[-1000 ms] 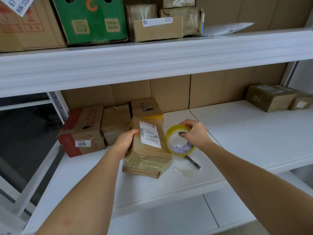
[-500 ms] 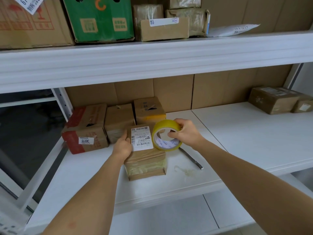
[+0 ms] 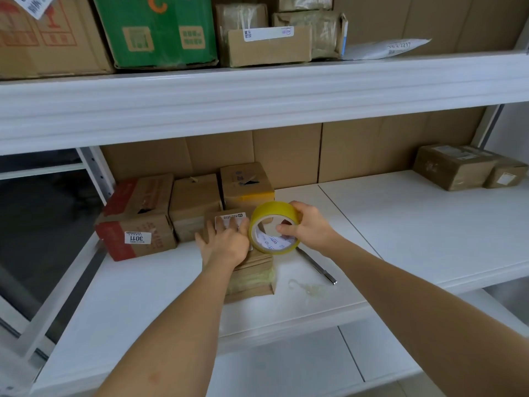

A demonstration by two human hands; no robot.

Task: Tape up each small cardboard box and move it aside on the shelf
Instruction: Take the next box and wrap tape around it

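Three boxes in a row at the back left of the white shelf [image 3: 400, 224]: red-edged box [image 3: 137, 219] with a "3011" sticker furthest left, plain brown box [image 3: 194, 199] touching it, yellow-banded box [image 3: 246, 184] with a torn top next along, all set against the cardboard backing. Just in front of those, the small cardboard box [image 3: 252, 273] under work, lying flat, wrapped in clear tape around its near end, white label [image 3: 230, 220] on top. Left hand [image 3: 226, 242] flat on that box, fingers straight and spread over the label, pressing down, nothing clasped. Immediately right, touching the box's upper right edge, yellow tape roll [image 3: 273, 227] standing on edge, its open core facing the camera. Right hand [image 3: 309, 227] clenched round the roll: fingers over the outer rim, thumb hooked inside the core. Below and right of the roll, slim metal knife [image 3: 317, 266] lying diagonally on the shelf, one end hidden behind the roll. Nearer the front edge, crumpled scrap of clear tape [image 3: 307, 289] just right of the box. Far right at the back, well apart from all that, two more brown parcels [image 3: 458, 167] side by side, larger one to the left, smaller one touching it. Up above on the upper shelf [image 3: 257, 96], from the left: large brown carton with red print, green carton [image 3: 160, 32], several tape-wrapped packages, white padded envelope [image 3: 386, 48] lying flat.
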